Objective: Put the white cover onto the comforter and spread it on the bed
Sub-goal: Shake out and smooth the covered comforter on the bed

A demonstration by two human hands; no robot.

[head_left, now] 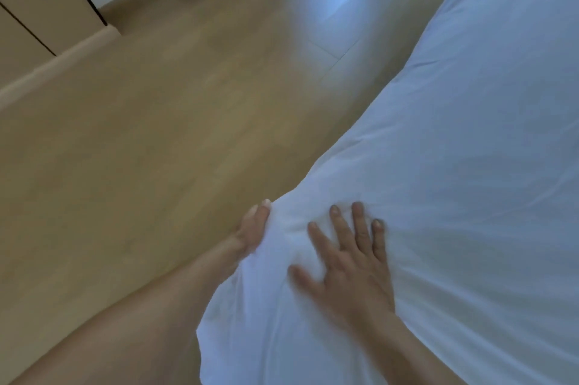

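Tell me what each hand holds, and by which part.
The left hand grips the white cover at its bunched edge on the floor side; the right hand holds nothing, lying flat on top with fingers spread.

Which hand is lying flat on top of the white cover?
The right hand, fingers spread on the white cover; the left hand grips its floor-side edge instead.

White cover (470, 149): plain white cloth, puffy and full, soft creases, bluish tint toward far end. Fills right side of view, far right corner down to near edge. Left edge runs diagonally, wooden floor (156, 165) beyond it. Near left corner bunched in wrinkles, gripped by left hand (255, 228); right hand (354, 265) flat on top just beside. Comforter not distinguishable from cover.
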